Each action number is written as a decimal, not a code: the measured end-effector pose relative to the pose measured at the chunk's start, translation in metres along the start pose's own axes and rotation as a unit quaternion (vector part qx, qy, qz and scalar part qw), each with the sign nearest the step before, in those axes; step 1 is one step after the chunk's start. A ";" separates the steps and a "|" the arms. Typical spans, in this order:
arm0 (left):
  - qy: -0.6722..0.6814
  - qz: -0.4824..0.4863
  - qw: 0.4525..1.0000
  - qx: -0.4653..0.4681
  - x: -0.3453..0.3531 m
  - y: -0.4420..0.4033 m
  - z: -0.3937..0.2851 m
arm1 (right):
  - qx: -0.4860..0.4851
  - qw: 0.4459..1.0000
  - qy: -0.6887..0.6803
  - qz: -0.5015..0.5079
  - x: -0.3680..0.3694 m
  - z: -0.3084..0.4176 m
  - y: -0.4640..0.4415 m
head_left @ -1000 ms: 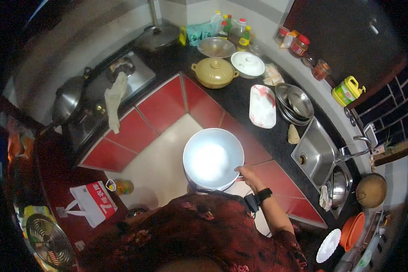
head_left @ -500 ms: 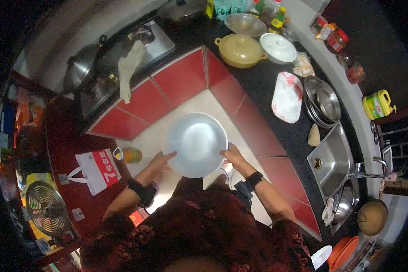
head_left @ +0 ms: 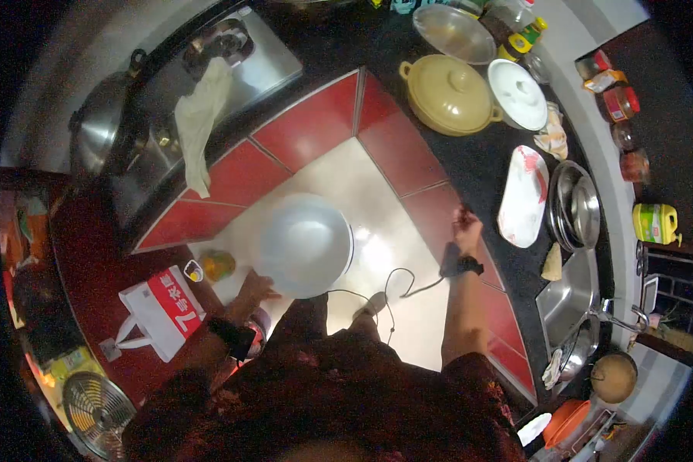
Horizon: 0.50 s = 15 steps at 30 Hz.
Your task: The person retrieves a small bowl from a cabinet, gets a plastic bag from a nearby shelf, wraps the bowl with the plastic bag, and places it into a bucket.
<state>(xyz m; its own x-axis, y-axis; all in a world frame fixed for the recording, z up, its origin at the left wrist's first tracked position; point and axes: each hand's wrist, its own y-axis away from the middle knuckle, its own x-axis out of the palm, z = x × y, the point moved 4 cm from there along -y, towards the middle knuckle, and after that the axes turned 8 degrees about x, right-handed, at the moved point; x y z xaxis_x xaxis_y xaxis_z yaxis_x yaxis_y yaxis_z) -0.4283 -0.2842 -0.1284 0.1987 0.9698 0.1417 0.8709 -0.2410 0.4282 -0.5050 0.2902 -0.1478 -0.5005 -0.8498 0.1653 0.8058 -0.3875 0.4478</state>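
A pale, round, empty-looking basin (head_left: 304, 242) is held in front of my body above the floor. My left hand (head_left: 256, 292) grips its lower left rim, thumb toward the inside. My right hand (head_left: 466, 229) is off the basin, raised to the right in front of the red cabinet fronts and near the counter edge. Its fingers look bunched but are blurred, and I cannot make out anything in them. From near the right wristband (head_left: 460, 266), a thin dark cord (head_left: 420, 291) loops down across the floor.
On the right counter stand a yellow lidded pot (head_left: 452, 96), a white lidded pot (head_left: 518, 96), a patterned tray (head_left: 523, 196), stacked metal bowls (head_left: 583, 208) and a sink (head_left: 566, 296). A stove (head_left: 246, 65) is at upper left. A white-and-red bag (head_left: 162, 312) lies left.
My right hand has let go of the basin and moved right and up. The basin, still in my left hand, has shifted slightly left. The camera view has turned and come closer.
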 end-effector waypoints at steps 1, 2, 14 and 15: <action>0.030 -0.059 0.995 -0.077 -0.006 -0.001 -0.012 | -0.062 0.979 0.189 -0.051 0.013 0.023 0.010; 0.057 -0.115 0.980 -0.153 -0.016 -0.002 -0.015 | -0.121 0.915 0.371 -0.100 0.028 0.042 0.022; 0.095 -0.044 0.982 -0.160 -0.105 -0.033 -0.013 | 0.127 0.929 -0.336 -0.091 0.045 -0.053 0.111; 0.097 -0.036 0.982 -0.158 -0.104 -0.038 -0.011 | 0.100 0.974 0.151 -0.135 0.050 -0.040 0.133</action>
<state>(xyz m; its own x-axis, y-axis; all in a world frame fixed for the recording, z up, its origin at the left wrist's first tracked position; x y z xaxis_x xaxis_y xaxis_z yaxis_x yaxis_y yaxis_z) -0.4869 -0.3767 -0.1495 0.0258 0.9666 0.2551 0.6902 -0.2018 0.6949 -0.4097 0.1822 -0.1149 -0.5444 -0.8053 -0.2349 0.5649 -0.5589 0.6070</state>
